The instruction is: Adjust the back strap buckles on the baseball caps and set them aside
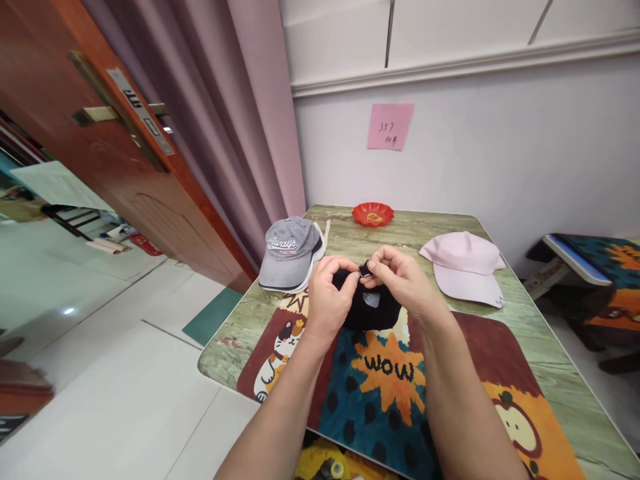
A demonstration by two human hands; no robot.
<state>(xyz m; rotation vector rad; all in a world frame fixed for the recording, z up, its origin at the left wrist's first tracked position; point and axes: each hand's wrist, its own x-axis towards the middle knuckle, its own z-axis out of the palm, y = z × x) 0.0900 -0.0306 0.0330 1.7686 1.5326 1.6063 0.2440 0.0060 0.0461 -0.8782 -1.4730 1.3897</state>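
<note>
A black cap (377,315) lies on the patterned mat (345,400), its inside with a pale label facing up. Both hands meet at its far edge, around a small dark strap with a metal buckle (365,269). My left hand (331,293) pinches the strap's left part between thumb and forefinger. On the right side, my right hand (400,277) has thumb and fingers closed on the buckle end. Fingers hide part of the strap. Left of my hands rests a grey cap (289,257) stacked on others, and to the right a pale pink cap (466,267).
A red scalloped dish (373,214) stands at the back of the wooden-patterned table (540,320). Behind it, a pink note (391,127) is on the wall. A purple curtain (225,100) and wooden door (125,167) are at left, another table (590,260) at right.
</note>
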